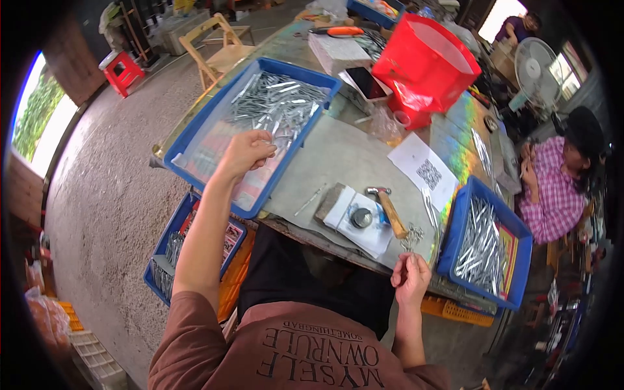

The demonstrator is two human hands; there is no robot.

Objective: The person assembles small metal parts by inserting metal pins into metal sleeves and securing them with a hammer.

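Note:
My left hand is over the near part of a blue tray, its fingers curled in; anything in them is too small or hidden to make out. Beyond the hand, many thin silver metal pieces lie heaped in that tray. At the table's front edge my right hand is closed in a pinch, just below a small pile of tiny metal parts. What it pinches cannot be made out. Between the hands stand a block with a white top, a dark round piece and a wooden-handled hammer.
A second blue tray of metal pieces stands at the right. Farther back are a red bag, a phone and a printed sheet. A lower blue tray sits left of my legs. A person in a checked shirt sits at the right.

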